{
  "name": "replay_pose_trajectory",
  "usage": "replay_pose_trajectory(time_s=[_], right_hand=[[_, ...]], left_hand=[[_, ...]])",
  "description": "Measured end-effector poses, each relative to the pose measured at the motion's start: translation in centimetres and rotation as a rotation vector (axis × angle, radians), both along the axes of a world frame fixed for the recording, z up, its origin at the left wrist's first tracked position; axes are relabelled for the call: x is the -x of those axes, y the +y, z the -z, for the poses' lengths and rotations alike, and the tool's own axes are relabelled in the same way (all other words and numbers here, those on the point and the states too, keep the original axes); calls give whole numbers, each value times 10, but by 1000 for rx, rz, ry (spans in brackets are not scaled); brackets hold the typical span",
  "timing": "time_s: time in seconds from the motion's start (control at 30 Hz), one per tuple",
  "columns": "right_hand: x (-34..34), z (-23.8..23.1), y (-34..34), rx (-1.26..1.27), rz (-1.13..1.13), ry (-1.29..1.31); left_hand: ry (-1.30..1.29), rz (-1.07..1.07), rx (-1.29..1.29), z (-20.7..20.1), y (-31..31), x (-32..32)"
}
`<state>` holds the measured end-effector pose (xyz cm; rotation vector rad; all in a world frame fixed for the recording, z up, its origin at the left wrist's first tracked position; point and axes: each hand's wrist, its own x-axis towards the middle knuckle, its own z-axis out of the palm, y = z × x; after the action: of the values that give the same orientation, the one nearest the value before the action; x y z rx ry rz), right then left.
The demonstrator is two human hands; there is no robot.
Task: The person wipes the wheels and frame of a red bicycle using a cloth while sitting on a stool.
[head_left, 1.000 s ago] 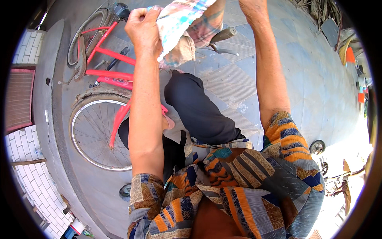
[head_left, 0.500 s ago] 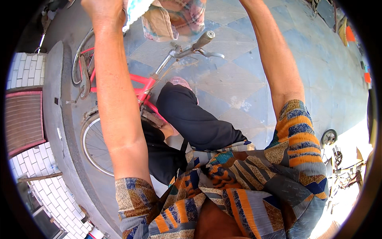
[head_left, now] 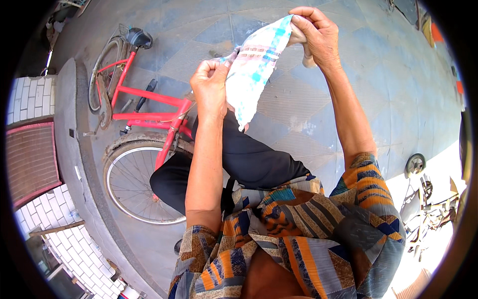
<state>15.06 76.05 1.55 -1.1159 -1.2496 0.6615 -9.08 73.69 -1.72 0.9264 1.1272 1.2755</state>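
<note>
A thin cloth (head_left: 258,65), white with turquoise and pinkish checks, hangs between my two hands above my lap. My left hand (head_left: 211,84) pinches its left edge between thumb and fingers. Higher and to the right, my right hand (head_left: 318,37) grips the upper corner, where a beige part of the cloth drapes below the fingers. The cloth's lower corner dangles over my dark trousers. Left of my legs stands a red bicycle (head_left: 154,93), its front wheel (head_left: 144,182) beside my knee. My left forearm and the cloth hide part of its handlebar.
A grey raised ledge (head_left: 82,129) runs along the left, below a white brick wall (head_left: 42,94) with a reddish framed panel (head_left: 32,159). Patterned grey floor (head_left: 398,94) spreads to the right. At the lower right, a small black wheel (head_left: 415,164) lies near sunlit clutter (head_left: 430,209).
Both hands have come down closer to me, and the left moved right. The cloth, bunched at the top edge before, is now stretched between them. More of the bicycle shows.
</note>
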Motion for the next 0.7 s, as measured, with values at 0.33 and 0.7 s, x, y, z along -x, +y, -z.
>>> replay_pose_trajectory(time_s=[0.33, 0.7], right_hand=[[51, 18, -57, 100, -242, -57], [56, 38, -64, 48, -222, -283]], left_hand=[[257, 42, 192, -13, 4, 0], [949, 105, -415, -8, 55, -83]])
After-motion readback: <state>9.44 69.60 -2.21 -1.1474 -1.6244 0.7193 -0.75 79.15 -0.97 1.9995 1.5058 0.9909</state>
